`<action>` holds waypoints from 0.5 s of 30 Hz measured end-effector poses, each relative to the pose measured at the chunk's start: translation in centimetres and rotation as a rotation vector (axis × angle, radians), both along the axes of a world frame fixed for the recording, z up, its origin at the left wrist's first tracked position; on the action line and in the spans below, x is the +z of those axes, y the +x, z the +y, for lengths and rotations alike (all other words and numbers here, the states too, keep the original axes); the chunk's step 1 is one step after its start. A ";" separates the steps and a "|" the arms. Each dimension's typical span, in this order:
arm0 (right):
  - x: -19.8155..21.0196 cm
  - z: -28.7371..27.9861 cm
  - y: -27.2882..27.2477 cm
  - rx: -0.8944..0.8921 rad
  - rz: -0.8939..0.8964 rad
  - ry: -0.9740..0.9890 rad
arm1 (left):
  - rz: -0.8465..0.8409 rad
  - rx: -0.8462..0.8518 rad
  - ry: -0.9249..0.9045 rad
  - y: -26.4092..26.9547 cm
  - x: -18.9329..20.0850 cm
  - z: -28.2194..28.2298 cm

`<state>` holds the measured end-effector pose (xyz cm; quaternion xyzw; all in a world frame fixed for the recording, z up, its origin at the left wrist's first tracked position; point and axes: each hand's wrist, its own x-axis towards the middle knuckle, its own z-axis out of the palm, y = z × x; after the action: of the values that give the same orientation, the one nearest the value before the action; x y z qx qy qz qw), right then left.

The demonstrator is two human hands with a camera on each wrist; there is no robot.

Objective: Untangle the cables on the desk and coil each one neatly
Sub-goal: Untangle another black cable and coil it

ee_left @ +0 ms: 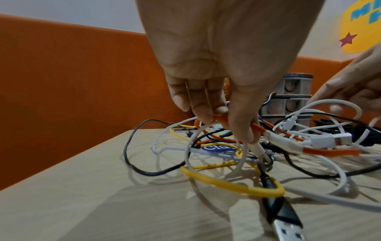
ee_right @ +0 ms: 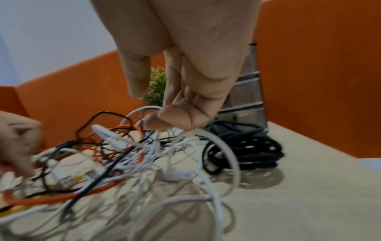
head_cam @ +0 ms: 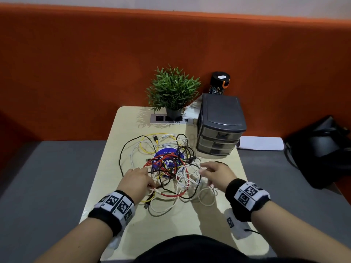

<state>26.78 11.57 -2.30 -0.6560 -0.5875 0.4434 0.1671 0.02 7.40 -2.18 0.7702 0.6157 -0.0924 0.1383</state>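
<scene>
Cables (head_cam: 167, 168) lie mostly knotted mid-frame on the worktop (head_cam: 114, 158); one black coil (ee_right: 245, 146) looks done. Left hand (head_cam: 135, 180) grip pinches an orange cable (ee_left: 257, 127); right hand (head_cam: 214, 172) pinches a white cable (ee_right: 206, 135).

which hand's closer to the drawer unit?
Right. The right hand is over the tangle's right side, just in front of the drawer unit. The left hand pinches an orange cable on the tangle's far side from it.
</scene>
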 end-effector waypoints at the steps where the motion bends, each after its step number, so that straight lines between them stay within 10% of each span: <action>1: -0.3 -0.1 -0.8 0.034 -0.020 -0.005 | -0.013 0.020 -0.005 -0.1 -0.2 0.1; 15: 1.0 1.0 -4.1 -0.164 0.051 0.138 | -0.059 0.168 -0.004 -1.7 -0.5 1.9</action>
<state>22.65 12.61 -1.32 -0.6774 -0.5565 0.4034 0.2623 -1.69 9.31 -2.68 0.7179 0.6737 -0.0589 0.1652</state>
